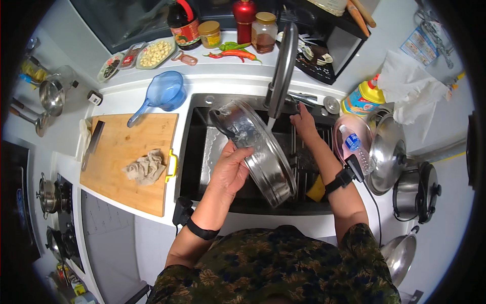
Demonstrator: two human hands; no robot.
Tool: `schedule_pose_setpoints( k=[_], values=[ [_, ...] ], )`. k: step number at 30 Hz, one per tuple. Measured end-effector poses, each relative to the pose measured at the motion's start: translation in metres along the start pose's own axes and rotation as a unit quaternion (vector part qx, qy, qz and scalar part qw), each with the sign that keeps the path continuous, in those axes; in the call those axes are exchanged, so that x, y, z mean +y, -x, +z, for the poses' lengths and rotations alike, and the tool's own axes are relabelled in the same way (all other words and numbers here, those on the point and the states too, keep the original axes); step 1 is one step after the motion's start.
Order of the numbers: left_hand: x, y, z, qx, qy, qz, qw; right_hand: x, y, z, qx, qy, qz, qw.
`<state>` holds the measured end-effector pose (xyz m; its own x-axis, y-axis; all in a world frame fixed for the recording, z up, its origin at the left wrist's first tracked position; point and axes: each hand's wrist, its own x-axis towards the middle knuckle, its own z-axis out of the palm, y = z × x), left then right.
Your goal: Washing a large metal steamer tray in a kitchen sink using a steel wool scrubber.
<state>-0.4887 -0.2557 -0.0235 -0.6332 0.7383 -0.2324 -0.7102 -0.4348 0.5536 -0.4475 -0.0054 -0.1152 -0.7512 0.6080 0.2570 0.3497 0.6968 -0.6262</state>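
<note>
My left hand (pixel 230 167) grips a wet stainless-steel pot (pixel 262 155) by its side, below the black loop handle. The pot is tilted on edge over the black sink (pixel 197 152), beside the pull-out faucet (pixel 283 72). Water comes from the faucet's nozzle behind the pot's rim. My right hand (pixel 303 122) is at the back right of the sink, index finger extended and nothing visible in its grasp. Its fingertips are close to the metal fittings (pixel 303 98) on the sink's rear ledge; whether they touch cannot be told. A yellow sponge (pixel 316 189) lies at the sink's front right.
Left of the sink, a wooden cutting board (pixel 114 152) bears a crumpled cloth (pixel 146 167) and a knife (pixel 93 142). A blue plastic ladle (pixel 163 91) stands behind it. Pot lids (pixel 387 152), a plastic bottle (pixel 355 146) and a yellow detergent jug (pixel 362 98) crowd the right side.
</note>
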Motion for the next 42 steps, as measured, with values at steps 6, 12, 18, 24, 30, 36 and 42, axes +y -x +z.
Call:
schedule_pose_setpoints(
  k=[6,12,18,24,30,36,42],
  values=[
    [-0.001,0.004,-0.008,0.034,0.021,0.01,0.999,-0.019,-0.007,0.041,-0.019,-0.307,0.259,0.916],
    [0.001,0.004,-0.009,0.049,0.011,0.039,0.998,-0.043,-0.003,0.03,-0.012,-0.325,0.221,0.92],
    [0.009,0.004,-0.009,0.03,-0.008,0.037,0.999,0.021,0.063,0.06,-0.062,-0.344,0.199,0.915],
    [0.014,0.006,-0.007,0.033,0.02,0.037,0.999,0.097,0.169,0.076,-0.354,-0.378,0.323,0.792],
    [0.02,0.018,-0.01,0.016,0.032,0.068,0.997,0.016,0.176,0.027,-0.292,-0.568,0.504,0.582],
    [0.027,0.032,-0.037,0.032,0.049,0.095,0.994,0.015,0.161,0.025,-0.243,-0.675,0.534,0.446],
    [0.04,0.034,-0.068,0.072,0.115,0.069,0.988,0.002,0.161,0.038,-0.247,-0.708,0.474,0.461]
  ],
)
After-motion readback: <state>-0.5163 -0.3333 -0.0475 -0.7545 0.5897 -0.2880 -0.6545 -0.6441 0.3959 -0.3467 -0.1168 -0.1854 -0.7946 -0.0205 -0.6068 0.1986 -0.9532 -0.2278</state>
